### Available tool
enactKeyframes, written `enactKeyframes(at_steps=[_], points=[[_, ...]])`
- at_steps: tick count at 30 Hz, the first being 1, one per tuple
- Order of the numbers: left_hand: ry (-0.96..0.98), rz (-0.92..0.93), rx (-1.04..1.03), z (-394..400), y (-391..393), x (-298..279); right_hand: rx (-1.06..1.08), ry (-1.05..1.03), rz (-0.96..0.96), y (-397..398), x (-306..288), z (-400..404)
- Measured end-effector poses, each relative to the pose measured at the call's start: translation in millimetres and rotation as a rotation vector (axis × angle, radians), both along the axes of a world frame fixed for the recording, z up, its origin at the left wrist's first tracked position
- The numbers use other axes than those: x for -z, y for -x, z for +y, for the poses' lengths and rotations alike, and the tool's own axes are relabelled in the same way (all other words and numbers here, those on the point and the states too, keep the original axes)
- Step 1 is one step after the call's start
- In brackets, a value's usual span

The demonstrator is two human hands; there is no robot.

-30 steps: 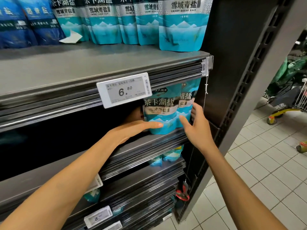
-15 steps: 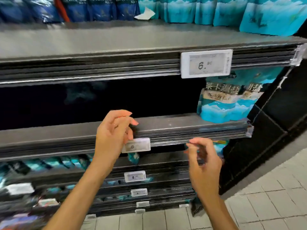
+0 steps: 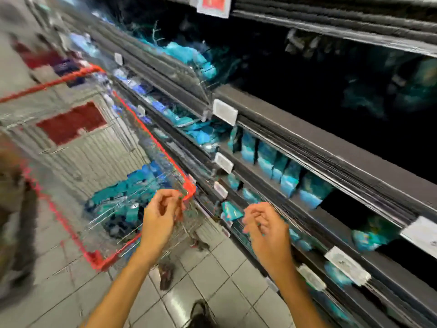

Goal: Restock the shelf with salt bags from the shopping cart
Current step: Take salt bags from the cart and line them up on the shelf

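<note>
1. A long dark metal shelving unit fills the right side of the blurred view, its tiers running back toward the upper left. White price tags are clipped to the shelf edges.
2. A wire shopping cart with a red plastic rim stands on the pale tiled floor, to the left of the shelving and near it. A red panel shows on its far end.
3. A heap of teal and blue salt bags lies in the bottom of the cart, seen through the wire side.
4. More teal salt bags stand upright in a row on a middle tier of the shelving — others lie on the tiers above and below, too smeared to count.
5. The left hand hovers in front of the cart's near corner, fingers loosely curled, its grip released and holding nothing.
6. The right hand hangs beside the lower shelf edges — fingers likewise loosely curled, grip released, nothing in it.
7. A dark shoe shows at the bottom edge on the tiles.
</note>
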State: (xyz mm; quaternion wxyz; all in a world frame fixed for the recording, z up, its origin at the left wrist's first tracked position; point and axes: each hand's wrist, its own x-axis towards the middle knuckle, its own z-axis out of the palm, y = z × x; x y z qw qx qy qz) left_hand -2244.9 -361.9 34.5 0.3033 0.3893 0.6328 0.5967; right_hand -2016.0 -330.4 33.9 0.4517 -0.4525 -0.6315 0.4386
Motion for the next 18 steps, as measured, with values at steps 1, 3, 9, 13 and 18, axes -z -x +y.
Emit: enactKeyframes(at_steps=[1,3,9,13,18], points=[[0.032,0.001,-0.054,-6.5,21.0,7.8,-0.044,0.019,-0.007,20.8,5.3,4.6],[0.081,0.009,-0.183,-20.4,70.8,23.1,-0.13,0.052,-0.026,73.2,16.9,15.9],[0.11,-0.041,-0.471,-30.8,221.0,71.4,-0.328,0.139,-0.114,241.7,48.2,51.4],[0.318,0.011,-0.505,2.2,322.5,122.8,-0.39,0.23,-0.247,350.3,82.0,89.2],[0.661,0.115,-0.313,57.8,410.6,194.3,-0.418,0.312,-0.485,464.2,134.2,151.6]])
